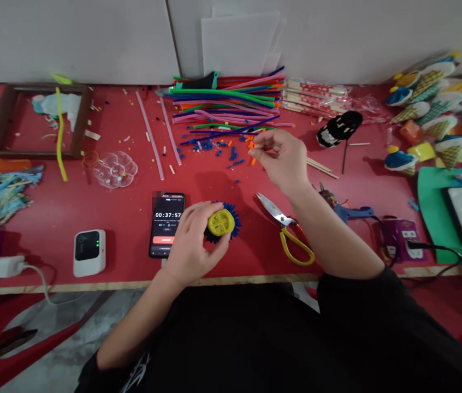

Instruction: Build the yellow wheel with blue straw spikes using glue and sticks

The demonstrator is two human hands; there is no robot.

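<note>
My left hand (196, 234) is wrapped round the side of a yellow, round, wheel-like piece (221, 222) with openings in its top. A spiky dark blue fringe (236, 219) shows around and under it. My right hand (283, 158) has its thumb and fingertips pinched together over small orange cut pieces (253, 161); whether one of them is between the fingers is too small to tell. Blue cut bits (234, 155) lie scattered beside it. Scissors (284, 221) with yellow and red handles rest below the right forearm, blades apart.
Coloured pipe cleaners (226, 101) are heaped at the back. A phone (166, 224) showing a timer lies left of my left hand, beyond it a white device (89, 252). Rightward are a blue glue gun (351, 212), a purple power strip (405, 237) and a black figure (339, 130).
</note>
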